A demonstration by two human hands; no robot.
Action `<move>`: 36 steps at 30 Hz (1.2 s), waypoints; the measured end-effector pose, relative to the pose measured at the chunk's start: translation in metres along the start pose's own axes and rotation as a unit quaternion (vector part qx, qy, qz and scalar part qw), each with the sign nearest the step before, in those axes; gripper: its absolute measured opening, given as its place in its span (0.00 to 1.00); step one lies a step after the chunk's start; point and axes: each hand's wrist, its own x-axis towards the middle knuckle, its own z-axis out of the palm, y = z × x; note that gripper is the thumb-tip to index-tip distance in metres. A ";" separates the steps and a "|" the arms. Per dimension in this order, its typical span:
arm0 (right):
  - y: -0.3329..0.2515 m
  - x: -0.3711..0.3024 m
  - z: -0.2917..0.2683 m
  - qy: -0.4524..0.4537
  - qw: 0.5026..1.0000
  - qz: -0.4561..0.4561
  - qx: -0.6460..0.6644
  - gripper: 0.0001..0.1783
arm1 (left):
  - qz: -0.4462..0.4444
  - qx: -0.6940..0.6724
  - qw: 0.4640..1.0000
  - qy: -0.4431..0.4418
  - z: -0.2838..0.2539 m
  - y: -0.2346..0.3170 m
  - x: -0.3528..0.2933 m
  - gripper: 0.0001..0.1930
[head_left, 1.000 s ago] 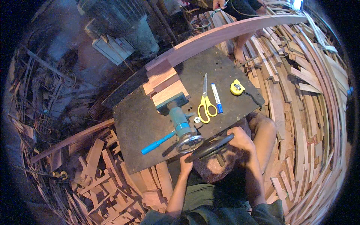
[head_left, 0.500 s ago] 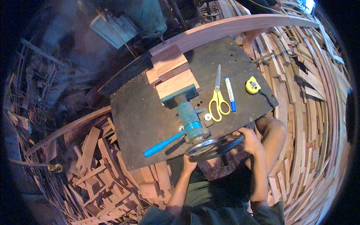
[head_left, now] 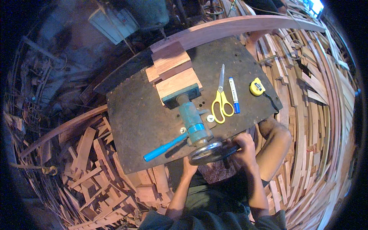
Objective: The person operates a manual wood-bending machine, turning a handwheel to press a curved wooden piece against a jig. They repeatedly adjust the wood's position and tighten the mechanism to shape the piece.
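Note:
A teal clamp (head_left: 189, 119) with a blue lever (head_left: 165, 147) is mounted on the dark tabletop. Its teal jaw plate (head_left: 182, 95) meets a stack of wooden blocks (head_left: 177, 81). At the near end sits a shiny metal handwheel (head_left: 205, 152), with a black wheel rim (head_left: 224, 153) beside and below it. My right hand (head_left: 246, 149) is closed around the black rim's right end, under the table edge. My left hand (head_left: 189, 167) is against the wheel's left side, its fingers hidden behind it. Yellow-handled scissors (head_left: 221, 103) lie right of the clamp.
A blue-capped marker (head_left: 234, 96) and yellow tape measure (head_left: 257, 87) lie on the table (head_left: 134, 115). A long wooden plank (head_left: 237, 28) crosses the far edge. Wood strips (head_left: 303, 126) cover the right floor; offcuts (head_left: 86, 176) are heaped left. Another person's leg (head_left: 251, 44) shows beyond the table.
My right hand has moved left and slightly down together with the black rim. My left hand has hardly moved. The whole view has shifted a little; the clamp and blocks look unchanged.

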 end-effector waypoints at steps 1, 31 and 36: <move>-0.002 0.002 -0.001 -0.013 1.000 0.000 -0.009 0.09 | -0.016 0.000 1.000 0.026 0.003 0.002 -0.002 0.11; 0.016 0.003 0.024 0.098 0.995 -0.026 0.004 0.15 | 0.084 0.001 0.990 0.116 0.000 0.013 0.004 0.11; 0.006 0.007 0.021 0.091 0.995 -0.026 -0.012 0.15 | 0.108 0.053 0.986 0.116 0.000 -0.001 0.000 0.08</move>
